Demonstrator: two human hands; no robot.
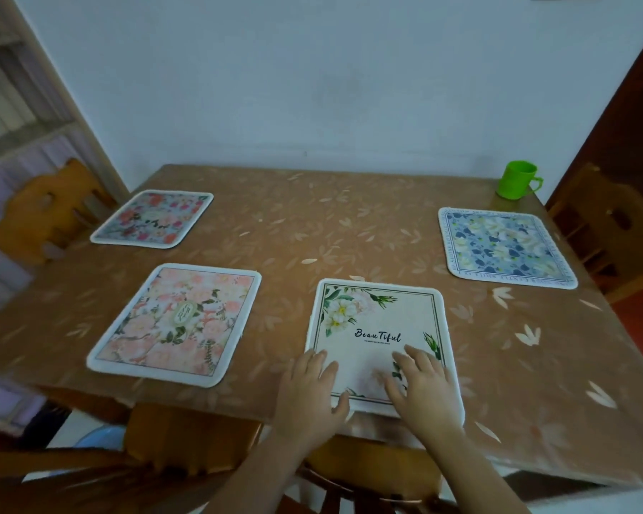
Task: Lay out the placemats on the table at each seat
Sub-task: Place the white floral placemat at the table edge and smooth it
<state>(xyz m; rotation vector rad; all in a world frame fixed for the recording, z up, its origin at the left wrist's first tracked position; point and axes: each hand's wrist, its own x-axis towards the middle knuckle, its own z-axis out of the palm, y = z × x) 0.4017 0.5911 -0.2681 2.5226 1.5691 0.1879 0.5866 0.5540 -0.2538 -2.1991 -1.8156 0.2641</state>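
Several placemats lie flat on the brown leaf-patterned table (349, 224). A cream placemat (379, 320) printed with white flowers and "Beautiful" sits at the near edge. My left hand (312, 391) rests flat on its near left corner, fingers spread. My right hand (422, 383) presses flat on its near right part, fingers apart. A pink floral placemat (175, 322) lies to the left of it. A red and pink floral placemat (153, 218) is at the far left. A blue floral placemat (505, 246) is at the right side.
A green plastic mug (518, 179) stands at the far right corner by the wall. Wooden chairs stand at the left (41, 213), the right (609, 224) and the near side (186, 435). A bookshelf (12, 105) fills the left wall.
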